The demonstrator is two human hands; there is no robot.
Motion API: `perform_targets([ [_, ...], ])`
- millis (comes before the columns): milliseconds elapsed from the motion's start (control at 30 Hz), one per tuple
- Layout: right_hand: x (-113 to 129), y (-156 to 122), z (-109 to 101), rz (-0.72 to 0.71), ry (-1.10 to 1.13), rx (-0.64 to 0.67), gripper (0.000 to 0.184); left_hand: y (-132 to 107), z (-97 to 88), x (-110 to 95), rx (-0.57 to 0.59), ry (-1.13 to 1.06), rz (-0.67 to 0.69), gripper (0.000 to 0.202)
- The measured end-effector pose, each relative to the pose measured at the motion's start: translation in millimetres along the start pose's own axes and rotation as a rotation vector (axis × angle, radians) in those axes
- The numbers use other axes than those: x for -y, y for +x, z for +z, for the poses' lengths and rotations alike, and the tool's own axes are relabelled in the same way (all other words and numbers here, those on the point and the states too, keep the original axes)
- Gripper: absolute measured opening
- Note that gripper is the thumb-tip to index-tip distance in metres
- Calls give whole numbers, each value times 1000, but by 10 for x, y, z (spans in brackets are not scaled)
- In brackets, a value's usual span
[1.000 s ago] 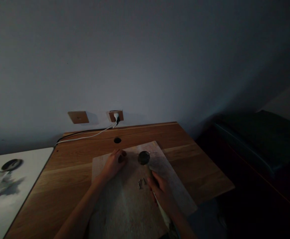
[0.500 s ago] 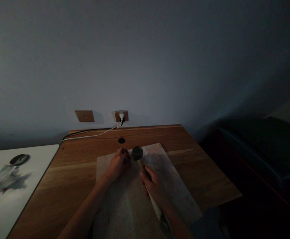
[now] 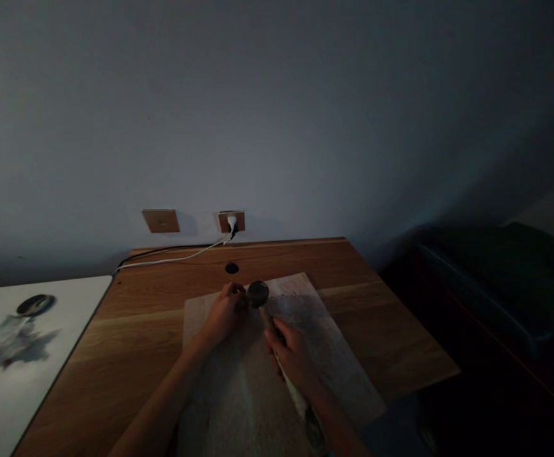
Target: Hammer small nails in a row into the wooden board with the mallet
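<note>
My right hand point(image 3: 292, 352) is wrapped round the handle of a hammer point(image 3: 258, 295), whose dark round head points up and left. That head is right beside the fingertips of my left hand point(image 3: 226, 311). Those fingers are bent and pinched together near the far edge of a pale wooden board point(image 3: 238, 406); whatever they hold is too small and dark to make out. A few tiny dark specks point(image 3: 289, 294) lie or stick up on the board to the right of the hammer head.
The board lies on a wooden table point(image 3: 129, 343) against a grey wall. A round cable hole point(image 3: 231, 268) is near the back edge. White and black cables point(image 3: 181, 259) run to a wall socket point(image 3: 231, 221). At left is a white surface with a printed picture point(image 3: 14, 343).
The hammer head has moved slightly left, closer to my left fingertips. My right hand shifted a little with it, and my left hand stays almost where it was.
</note>
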State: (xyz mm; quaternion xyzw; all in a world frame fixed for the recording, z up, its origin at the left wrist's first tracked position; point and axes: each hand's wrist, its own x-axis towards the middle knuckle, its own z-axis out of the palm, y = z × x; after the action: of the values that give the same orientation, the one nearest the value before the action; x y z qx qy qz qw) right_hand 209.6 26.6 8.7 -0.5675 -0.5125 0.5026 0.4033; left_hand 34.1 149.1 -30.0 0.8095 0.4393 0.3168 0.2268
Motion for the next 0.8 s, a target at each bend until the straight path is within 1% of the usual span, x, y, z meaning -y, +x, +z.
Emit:
perform_targets([
  [133, 10, -7, 13, 9, -12, -2, 35, -2, 8, -6, -1, -4, -22, 27],
  [333, 45, -7, 26, -9, -24, -5, 33, 1, 32, 50, -38, -7, 23, 28],
  [433, 30, -13, 21, -16, -12, -19, 32, -1, 28, 64, -37, -5, 36, 27],
  [600, -14, -21, 13, -38, -8, -6, 33, 1, -2, 31, -25, -21, 23, 27],
  [800, -31, -12, -16, -25, -7, 5, 35, 6, -12, 5, -13, -21, 3, 27],
])
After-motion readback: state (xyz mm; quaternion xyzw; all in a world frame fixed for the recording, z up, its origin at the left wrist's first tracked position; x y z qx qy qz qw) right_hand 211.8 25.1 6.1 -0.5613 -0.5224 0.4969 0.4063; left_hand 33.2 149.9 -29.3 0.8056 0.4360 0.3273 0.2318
